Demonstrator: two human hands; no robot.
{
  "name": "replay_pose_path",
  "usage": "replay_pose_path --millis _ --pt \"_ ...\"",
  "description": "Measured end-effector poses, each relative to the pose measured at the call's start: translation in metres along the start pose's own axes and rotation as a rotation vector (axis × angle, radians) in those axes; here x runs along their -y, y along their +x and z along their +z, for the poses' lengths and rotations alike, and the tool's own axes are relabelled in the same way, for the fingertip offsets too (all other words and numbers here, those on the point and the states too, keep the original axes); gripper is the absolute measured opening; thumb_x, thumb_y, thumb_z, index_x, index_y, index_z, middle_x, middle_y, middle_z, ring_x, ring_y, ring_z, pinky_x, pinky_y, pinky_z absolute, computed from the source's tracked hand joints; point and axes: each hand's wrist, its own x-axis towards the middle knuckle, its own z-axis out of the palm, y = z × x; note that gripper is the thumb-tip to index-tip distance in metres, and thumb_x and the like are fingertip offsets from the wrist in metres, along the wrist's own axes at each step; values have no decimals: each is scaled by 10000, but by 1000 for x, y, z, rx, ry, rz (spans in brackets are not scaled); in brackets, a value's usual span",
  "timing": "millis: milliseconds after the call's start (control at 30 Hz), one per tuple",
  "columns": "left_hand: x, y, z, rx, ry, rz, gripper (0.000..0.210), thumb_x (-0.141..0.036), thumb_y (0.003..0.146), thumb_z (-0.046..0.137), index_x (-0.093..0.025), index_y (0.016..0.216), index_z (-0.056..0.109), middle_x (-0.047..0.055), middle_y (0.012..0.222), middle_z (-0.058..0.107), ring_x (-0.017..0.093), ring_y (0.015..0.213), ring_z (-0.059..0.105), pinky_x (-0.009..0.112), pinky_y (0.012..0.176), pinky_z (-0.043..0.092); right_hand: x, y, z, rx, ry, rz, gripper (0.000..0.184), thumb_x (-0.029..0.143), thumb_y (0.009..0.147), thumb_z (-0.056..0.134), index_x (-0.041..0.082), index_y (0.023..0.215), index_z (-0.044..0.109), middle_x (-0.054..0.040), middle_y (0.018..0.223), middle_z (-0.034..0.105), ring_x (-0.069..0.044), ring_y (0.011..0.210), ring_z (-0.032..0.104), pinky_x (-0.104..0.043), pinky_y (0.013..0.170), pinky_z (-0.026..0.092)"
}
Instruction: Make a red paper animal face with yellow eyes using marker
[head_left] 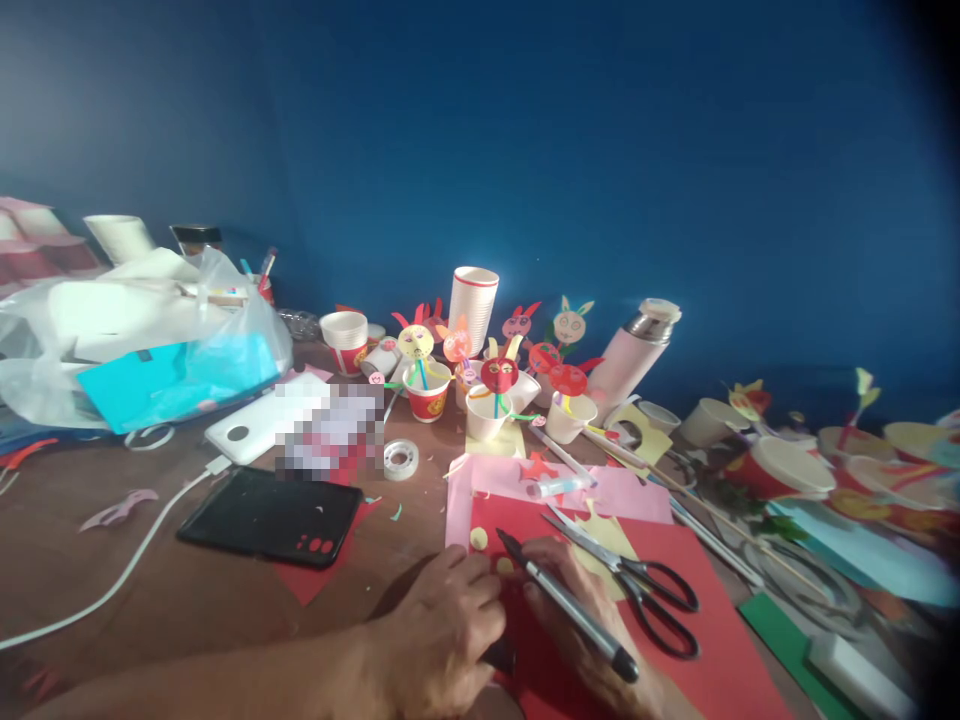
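My left hand (pixel 450 625) is closed, its fingers curled down at the left edge of a red paper sheet (pixel 705 620). What it pinches, if anything, is hidden; a small dark shape shows below it. My right hand (pixel 574 605) rests on the red sheet with a grey-and-black pen (pixel 574 607) lying slantwise across it, gripped near the thumb, dark tip pointing up-left. Two small cream paper discs (pixel 479 539) lie just beyond my fingers. Black-handled scissors (pixel 630 575) rest partly spread right of my right hand, over a cut piece of cream paper (pixel 596 530).
Paper cups with paper-faced figures (pixel 499 376) stand behind the sheets, near a pink thermos (pixel 630 360). A tape roll (pixel 400 459), a black phone case (pixel 271 514) and a white power bank (pixel 262 420) with cable lie left. More decorated cups (pixel 784 470) crowd the right.
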Motion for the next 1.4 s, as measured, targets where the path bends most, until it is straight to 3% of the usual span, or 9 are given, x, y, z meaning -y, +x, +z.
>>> replay_pose_path --millis 233,433,733,1000,1133,1267,1400 --pt "0 1 -1 -10 -63 -35 142 -262 783 683 -173 840 588 31 954 644 206 929 568 325 848 423 2 2 -1 51 -16 66 100 291 952 441 256 991 526 -27 836 679 -178 694 682 -252 611 517" --pt "-1 -1 -6 49 -91 -55 161 -302 801 685 -183 847 586 39 1011 647 239 993 544 382 881 426 1 1 0 65 -1 83 97 287 950 441 257 993 523 -36 872 696 -179 710 687 -238 579 504" --pt "-5 -2 -8 117 -65 -72 227 -320 794 716 -173 923 600 49 1094 646 249 1058 524 403 947 413 5 3 -3 34 29 44 74 265 930 470 269 982 523 22 745 697 -145 594 667 -197 527 491" --pt "-6 -1 -9 94 -73 -83 198 -304 841 660 -193 989 589 44 1099 635 239 1052 519 388 943 403 3 4 -4 40 60 33 93 249 931 488 278 1013 519 19 789 707 -135 617 666 -186 553 507" --pt "-3 1 1 130 -64 -30 284 -388 826 675 -187 1013 601 75 1117 631 264 1067 509 403 937 399 -1 2 -4 -45 85 13 123 240 894 550 279 1011 558 9 807 709 -141 639 669 -200 595 526" --pt "-3 2 7 153 2 -29 317 -430 813 687 -158 964 625 88 1147 629 269 1084 503 400 918 412 2 3 -3 -160 217 132 51 279 883 591 243 919 600 5 693 668 -134 555 618 -201 530 497" --pt "-6 1 3 94 45 -32 350 -479 848 638 -149 964 629 70 1194 618 246 1072 515 374 905 416 12 5 3 -253 435 362 240 431 860 616 203 792 584 32 563 547 -107 474 478 -204 455 402"
